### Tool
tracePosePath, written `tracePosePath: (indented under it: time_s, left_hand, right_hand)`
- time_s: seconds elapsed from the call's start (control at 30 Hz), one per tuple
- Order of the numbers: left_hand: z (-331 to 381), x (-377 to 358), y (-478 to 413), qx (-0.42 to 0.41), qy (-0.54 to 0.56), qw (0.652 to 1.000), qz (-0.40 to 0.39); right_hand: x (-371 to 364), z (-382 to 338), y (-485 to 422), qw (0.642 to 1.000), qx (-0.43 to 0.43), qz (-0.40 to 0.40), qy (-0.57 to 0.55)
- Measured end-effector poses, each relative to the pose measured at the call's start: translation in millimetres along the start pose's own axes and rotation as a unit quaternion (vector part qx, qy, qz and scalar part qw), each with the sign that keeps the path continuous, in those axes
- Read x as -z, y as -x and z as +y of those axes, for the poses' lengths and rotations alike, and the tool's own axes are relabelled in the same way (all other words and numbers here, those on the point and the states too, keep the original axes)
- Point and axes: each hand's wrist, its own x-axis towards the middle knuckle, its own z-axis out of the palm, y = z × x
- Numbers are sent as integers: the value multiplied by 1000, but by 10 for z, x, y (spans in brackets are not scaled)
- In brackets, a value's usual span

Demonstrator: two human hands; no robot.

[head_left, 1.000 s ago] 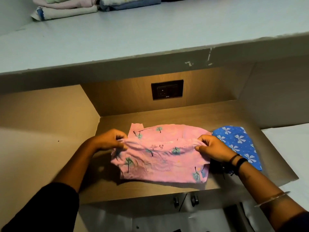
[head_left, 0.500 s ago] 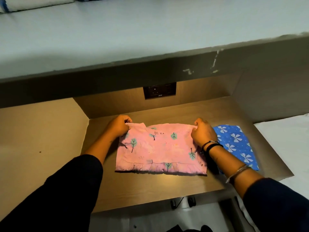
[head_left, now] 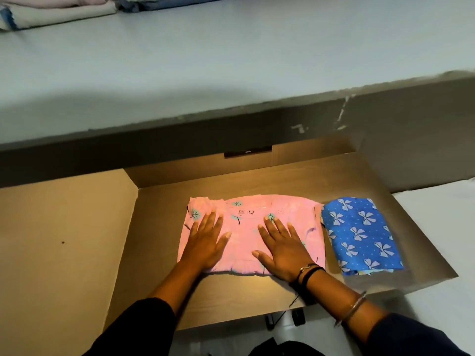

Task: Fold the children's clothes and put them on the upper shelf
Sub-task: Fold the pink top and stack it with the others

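A pink children's garment (head_left: 246,222) with green leaf prints lies folded in half on the wooden lower shelf (head_left: 231,299), its size label facing up. My left hand (head_left: 205,242) presses flat on its left half, fingers spread. My right hand (head_left: 282,245) lies flat on its right half, palm down. A folded blue garment (head_left: 359,232) with white bow prints rests just right of the pink one. The pale grey upper shelf (head_left: 231,60) stretches above, with folded clothes (head_left: 59,11) at its far left.
The niche has a wooden left wall (head_left: 64,240) and a back wall with a dark power socket (head_left: 248,151). A white surface (head_left: 442,214) lies to the right. Below the shelf edge, a small white object (head_left: 285,321) with a cord shows.
My hands folded the pink garment's near edge to the back, let go of its far corners and now lie flat on top. The view tilted down and closer.
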Motion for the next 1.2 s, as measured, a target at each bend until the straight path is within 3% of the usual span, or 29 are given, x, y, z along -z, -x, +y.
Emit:
tracePosePath:
  time_s: [0.13,0.2,0.43,0.53,0.73,0.8,0.9,0.97,1.07,1.2]
  left_hand:
    - [20,-20,-78,4,27,999,17]
    - [-126,17,218,61,53,995,59]
    - [-64,-122,470,131,-3,990,48]
    - [-64,-112,540,169,9,984,57]
    - [-283,31,713,219,78,959,159]
    - [-361,90,721,260,109,940,192]
    - [-492,267,706,353,162,896,213]
    - [-588,403,620,401,253,865,162]
    - [-665,564,391,403,455,791,68]
    - [-685,634,270,421,478,771,20]
  right_hand:
    - [-26,81,-67,1000,7,3,-8]
    - [-13,-72,-38,998,61,-3,11]
    - [193,119,-367,980,182,-57,61]
    - [256,93,-491,978,189,-72,51]
    - [188,25,-402,985,163,-49,17]
    - [287,-28,-378,986,162,-35,23]
    - [467,-341,-333,978,194,62,37]
    - [487,-707,-249,971,212,108,7]
    - [294,-1288,-87,958,265,109,7]
    - [-7,-1793,52,965,255,59,26]
